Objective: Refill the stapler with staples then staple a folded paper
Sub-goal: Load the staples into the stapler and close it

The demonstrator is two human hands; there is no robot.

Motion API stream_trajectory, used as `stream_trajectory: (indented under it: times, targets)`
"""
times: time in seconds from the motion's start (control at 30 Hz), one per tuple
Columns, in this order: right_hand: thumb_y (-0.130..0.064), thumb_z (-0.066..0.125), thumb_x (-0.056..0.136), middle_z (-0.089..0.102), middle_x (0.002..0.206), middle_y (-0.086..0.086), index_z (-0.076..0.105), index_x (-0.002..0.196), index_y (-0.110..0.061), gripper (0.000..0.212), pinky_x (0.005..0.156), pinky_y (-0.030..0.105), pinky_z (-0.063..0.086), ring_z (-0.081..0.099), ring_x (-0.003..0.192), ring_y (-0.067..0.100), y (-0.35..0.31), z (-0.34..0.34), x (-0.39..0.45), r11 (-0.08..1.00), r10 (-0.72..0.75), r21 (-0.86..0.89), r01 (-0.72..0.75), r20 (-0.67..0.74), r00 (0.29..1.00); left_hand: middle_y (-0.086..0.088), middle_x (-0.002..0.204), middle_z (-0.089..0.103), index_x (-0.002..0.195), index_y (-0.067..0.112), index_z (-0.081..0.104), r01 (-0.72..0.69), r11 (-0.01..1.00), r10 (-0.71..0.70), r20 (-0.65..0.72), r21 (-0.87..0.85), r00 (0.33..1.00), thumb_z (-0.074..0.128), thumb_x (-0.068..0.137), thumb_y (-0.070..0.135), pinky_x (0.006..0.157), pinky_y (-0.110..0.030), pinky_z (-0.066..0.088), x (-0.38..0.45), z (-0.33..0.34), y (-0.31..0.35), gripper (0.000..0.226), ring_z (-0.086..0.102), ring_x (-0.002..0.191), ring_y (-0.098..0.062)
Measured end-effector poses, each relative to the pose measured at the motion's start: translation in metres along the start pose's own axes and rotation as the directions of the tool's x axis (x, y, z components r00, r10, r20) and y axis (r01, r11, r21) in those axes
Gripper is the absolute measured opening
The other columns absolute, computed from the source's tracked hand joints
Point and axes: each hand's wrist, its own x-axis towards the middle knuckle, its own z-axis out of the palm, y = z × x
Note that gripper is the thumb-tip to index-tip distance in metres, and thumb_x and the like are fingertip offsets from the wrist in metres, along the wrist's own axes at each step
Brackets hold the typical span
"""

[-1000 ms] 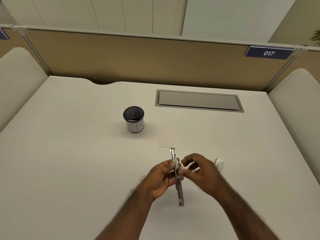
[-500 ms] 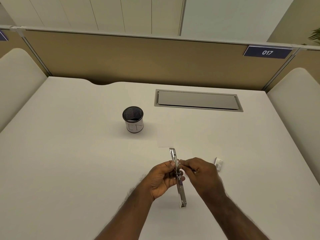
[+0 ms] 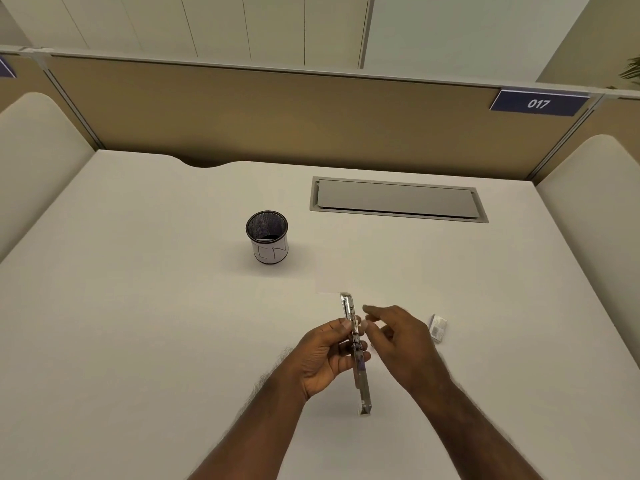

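My left hand [image 3: 325, 358] grips a slim metal stapler [image 3: 360, 379] at its middle and holds it above the table. The stapler is swung open into one long strip that points away from me. Just right of its far half is my right hand [image 3: 405, 344], blurred, fingers loosely stretched toward the stapler but clear of it. I see nothing pinched in it. A small staple box [image 3: 438, 328] lies on the table right of that hand. A white paper [image 3: 346, 271] lies flat beyond the stapler, and only its near edge shows faintly.
A black mesh pen cup [image 3: 267, 237] with a white label stands at the middle left of the white table [image 3: 138, 306]. A grey cable hatch [image 3: 398, 199] is set into the table at the back. Tan partition walls close off the far side.
My right hand was pinching at the stapler's channel half a second ago; it has now opened and drawn slightly back to the right. The left hand and stapler have stayed nearly still.
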Motion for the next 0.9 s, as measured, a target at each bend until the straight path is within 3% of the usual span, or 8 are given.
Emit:
stream_trajectory:
  times: [0.1, 0.2, 0.3, 0.47, 0.6, 0.67, 0.77, 0.9]
  targets:
    - [-0.035, 0.073, 0.082, 0.066, 0.105, -0.007, 0.061, 0.115, -0.028, 0.036, 0.072, 0.019, 0.050, 0.063, 0.077, 0.005, 0.001, -0.004, -0.010, 0.936, 0.235, 0.209, -0.284, 0.231, 0.944, -0.015, 0.086, 0.064, 0.099, -0.001, 0.065, -0.057, 0.998, 0.057, -0.031, -0.014, 0.998, 0.062, 0.085, 0.011, 0.065, -0.037, 0.061, 0.000, -0.002, 0.009, 0.018, 0.067, 0.069, -0.023]
    - [-0.021, 0.080, 0.076, 0.067, 0.105, 0.003, 0.053, 0.120, -0.027, 0.052, 0.071, 0.028, 0.056, 0.070, 0.077, 0.017, 0.004, 0.001, -0.026, 0.852, 0.259, 0.291, -0.436, 0.491, 0.832, -0.012, 0.083, 0.065, 0.097, 0.000, 0.063, -0.113, 0.993, 0.114, -0.053, 0.023, 0.992, 0.063, 0.084, 0.010, 0.065, -0.035, 0.061, 0.001, -0.005, 0.014, 0.017, 0.067, 0.069, -0.022]
    - [-0.011, 0.076, 0.076, 0.070, 0.093, 0.003, 0.061, 0.110, -0.026, 0.040, 0.073, 0.037, 0.058, 0.070, 0.069, 0.019, 0.003, 0.004, -0.031, 0.848, 0.264, 0.340, -0.406, 0.395, 0.880, -0.011, 0.079, 0.065, 0.097, 0.001, 0.062, -0.132, 0.990, 0.135, -0.063, 0.048, 0.989, 0.057, 0.092, 0.007, 0.066, -0.035, 0.060, 0.002, -0.008, 0.017, 0.009, 0.068, 0.070, -0.023]
    - [-0.006, 0.074, 0.080, 0.072, 0.078, 0.004, 0.074, 0.087, -0.016, 0.013, 0.073, 0.034, 0.059, 0.066, 0.064, 0.012, 0.002, -0.005, -0.025, 0.793, 0.323, 0.496, -0.353, 0.148, 0.935, -0.006, 0.074, 0.062, 0.097, 0.005, 0.062, -0.108, 0.985, 0.118, -0.065, 0.132, 0.991, 0.057, 0.093, 0.008, 0.071, -0.035, 0.060, 0.002, -0.014, 0.019, 0.007, 0.066, 0.067, -0.017]
    - [-0.006, 0.074, 0.080, 0.074, 0.085, 0.002, 0.071, 0.097, -0.011, 0.017, 0.072, 0.028, 0.059, 0.070, 0.076, 0.016, -0.004, -0.004, -0.017, 0.692, 0.333, 0.656, -0.302, 0.082, 0.939, -0.009, 0.085, 0.062, 0.106, 0.002, 0.065, -0.054, 0.979, 0.055, 0.002, 0.196, 0.999, 0.063, 0.087, 0.014, 0.077, -0.038, 0.059, 0.002, -0.016, 0.013, 0.023, 0.061, 0.083, -0.022]
    - [-0.007, 0.071, 0.083, 0.076, 0.090, 0.002, 0.072, 0.100, -0.012, 0.017, 0.073, 0.028, 0.059, 0.072, 0.082, 0.016, -0.007, 0.000, -0.014, 0.697, 0.299, 0.656, -0.288, 0.099, 0.949, -0.013, 0.097, 0.065, 0.111, 0.003, 0.067, -0.031, 0.969, 0.019, 0.053, 0.244, 0.998, 0.065, 0.083, 0.018, 0.080, -0.039, 0.058, 0.000, -0.015, 0.010, 0.031, 0.060, 0.093, -0.025]
    - [-0.013, 0.067, 0.088, 0.077, 0.094, 0.005, 0.073, 0.107, -0.016, 0.020, 0.074, 0.032, 0.059, 0.072, 0.087, 0.023, -0.006, 0.005, -0.009, 0.706, 0.265, 0.637, -0.310, 0.169, 0.949, -0.010, 0.096, 0.071, 0.107, 0.006, 0.071, -0.019, 0.952, -0.011, 0.095, 0.307, 0.995, 0.064, 0.083, 0.020, 0.080, -0.036, 0.058, -0.002, -0.013, 0.005, 0.029, 0.066, 0.090, -0.019]
    - [-0.025, 0.062, 0.091, 0.075, 0.098, 0.009, 0.072, 0.108, -0.017, 0.021, 0.070, 0.028, 0.054, 0.070, 0.087, 0.021, -0.007, 0.002, -0.005, 0.670, 0.213, 0.610, -0.423, 0.388, 0.897, -0.012, 0.102, 0.071, 0.111, 0.008, 0.071, -0.011, 0.941, -0.025, 0.101, 0.338, 0.995, 0.063, 0.086, 0.020, 0.079, -0.035, 0.057, -0.005, -0.017, 0.006, 0.029, 0.066, 0.098, -0.023]
